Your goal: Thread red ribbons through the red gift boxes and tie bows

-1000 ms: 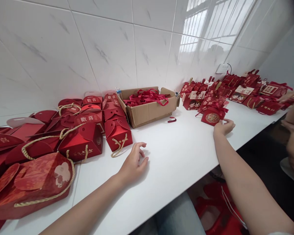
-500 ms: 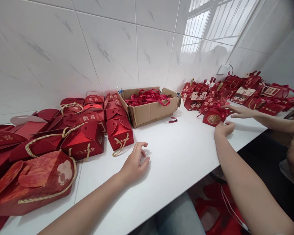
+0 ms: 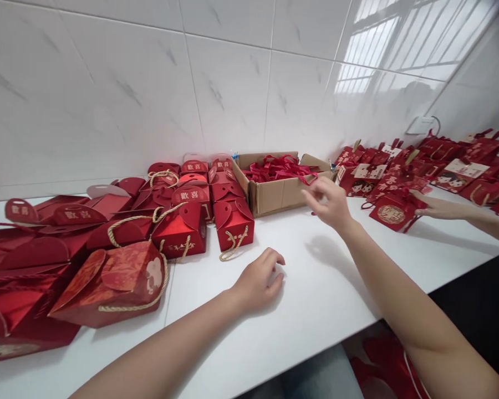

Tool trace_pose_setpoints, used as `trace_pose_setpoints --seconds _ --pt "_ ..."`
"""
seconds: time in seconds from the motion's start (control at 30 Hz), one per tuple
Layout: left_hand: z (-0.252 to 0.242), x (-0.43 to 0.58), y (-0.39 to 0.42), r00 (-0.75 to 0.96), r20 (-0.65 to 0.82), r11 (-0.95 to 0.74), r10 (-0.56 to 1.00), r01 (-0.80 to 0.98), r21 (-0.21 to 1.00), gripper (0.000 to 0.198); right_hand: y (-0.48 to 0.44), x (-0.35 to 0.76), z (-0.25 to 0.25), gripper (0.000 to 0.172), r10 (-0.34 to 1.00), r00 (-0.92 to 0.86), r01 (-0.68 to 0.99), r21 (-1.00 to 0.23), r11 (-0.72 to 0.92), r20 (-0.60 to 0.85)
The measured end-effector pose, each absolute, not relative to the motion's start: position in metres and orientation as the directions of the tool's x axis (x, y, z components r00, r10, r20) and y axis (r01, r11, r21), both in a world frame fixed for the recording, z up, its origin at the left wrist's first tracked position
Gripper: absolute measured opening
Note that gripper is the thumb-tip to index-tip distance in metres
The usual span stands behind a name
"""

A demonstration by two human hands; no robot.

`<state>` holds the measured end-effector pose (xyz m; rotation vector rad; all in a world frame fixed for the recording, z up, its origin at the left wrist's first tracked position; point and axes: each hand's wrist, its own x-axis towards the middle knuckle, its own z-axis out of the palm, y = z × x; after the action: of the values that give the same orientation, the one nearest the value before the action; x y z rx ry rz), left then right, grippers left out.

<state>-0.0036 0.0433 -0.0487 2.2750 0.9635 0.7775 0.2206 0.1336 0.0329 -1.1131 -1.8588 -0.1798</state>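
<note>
Cardboard box (image 3: 280,198) near right hand (image 3: 329,204), fingers and thumb apart; left hand (image 3: 258,281) likewise, tabletop (image 3: 301,316) spreading between to front edge (image 3: 307,356).

Three hands are here: the left hand (image 3: 258,281), the right hand (image 3: 330,204) and another person's hand (image 3: 441,207). There is one cardboard box (image 3: 279,198), one wall socket (image 3: 418,126), and two groups of red boxes (image 3: 235,223), too crowded to count.

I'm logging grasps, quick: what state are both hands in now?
Left hand: open, loosely curled, empty, on the flat white table.
Right hand: open, fingers bent, raised, nothing visible held.
</note>
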Motion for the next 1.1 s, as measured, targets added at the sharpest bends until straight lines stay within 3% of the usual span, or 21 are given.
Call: trace_pose_setpoints --seconds 0.1,0.13,0.2,0.27,0.37,0.57,0.63,0.67,0.73,0.8,0.87,0.93,1.0,1.1 --pt "-0.05 -0.005 0.042 0.658 0.388 -0.721 0.646 0.358 0.592 0.009 0.137 0.158 0.063 0.026 0.685 -0.412 0.607 -0.38 0.698 0.6" --pt "-0.05 -0.006 0.042 0.684 0.42 -0.763 0.596 0.321 0.561 0.007 0.138 0.141 0.069 0.032 0.689 -0.486 0.576 -0.395 0.715 0.538" --pt "-0.052 -0.007 0.041 0.722 0.476 -0.83 0.502 0.247 0.5 0.002 0.14 0.112 0.072 0.065 0.668 -0.642 0.556 -0.372 0.743 0.376" --pt "-0.055 -0.007 0.041 0.737 0.514 -0.867 0.438 0.196 0.458 0.003 0.141 0.093 0.069 0.077 0.665 -0.72 0.593 -0.323 0.737 0.196" --pt "-0.057 -0.007 0.041 0.727 0.542 -0.877 0.421 0.173 0.449 0.008 0.141 0.084 0.062 0.063 0.676 -0.737 0.652 -0.247 0.717 0.017" --pt "-0.056 -0.007 0.042 0.709 0.528 -0.844 0.467 0.18 0.505 0.008 0.133 0.123 0.078 0.05 0.662 -0.744 0.663 -0.227 0.713 -0.094" --pt "-0.056 -0.007 0.042 0.709 0.528 -0.842 0.467 0.174 0.511 0.008 0.132 0.141 0.09 0.041 0.614 -0.789 0.588 -0.303 0.75 -0.01" --pt "-0.056 -0.007 0.042 0.712 0.526 -0.842 0.465 0.174 0.51 0.008 0.133 0.149 0.094 0.035 0.622 -0.774 0.559 -0.337 0.757 0.113" --pt "-0.056 -0.007 0.042 0.722 0.517 -0.846 0.461 0.18 0.503 0.009 0.141 0.165 0.098 0.029 0.696 -0.59 0.598 -0.359 0.717 0.409" --pt "-0.057 -0.007 0.042 0.73 0.509 -0.848 0.457 0.185 0.496 0.01 0.156 0.179 0.093 0.034 0.752 -0.294 0.743 -0.354 0.568 0.59" --pt "-0.057 -0.006 0.041 0.73 0.511 -0.85 0.454 0.182 0.495 0.011 0.174 0.192 0.082 0.045 0.802 -0.137 0.857 -0.336 0.39 0.582" --pt "-0.056 -0.006 0.041 0.727 0.513 -0.847 0.456 0.178 0.502 0.012 0.19 0.204 0.069 0.048 0.868 -0.131 0.878 -0.351 0.326 0.479" --pt "-0.055 -0.006 0.041 0.728 0.507 -0.843 0.461 0.18 0.507 0.013 0.201 0.213 0.059 0.039 0.899 -0.148 0.874 -0.371 0.313 0.411" --pt "-0.054 -0.006 0.041 0.738 0.496 -0.845 0.457 0.187 0.501 0.014 0.208 0.22 0.053 0.017 0.88 -0.142 0.818 -0.447 0.362 0.453"
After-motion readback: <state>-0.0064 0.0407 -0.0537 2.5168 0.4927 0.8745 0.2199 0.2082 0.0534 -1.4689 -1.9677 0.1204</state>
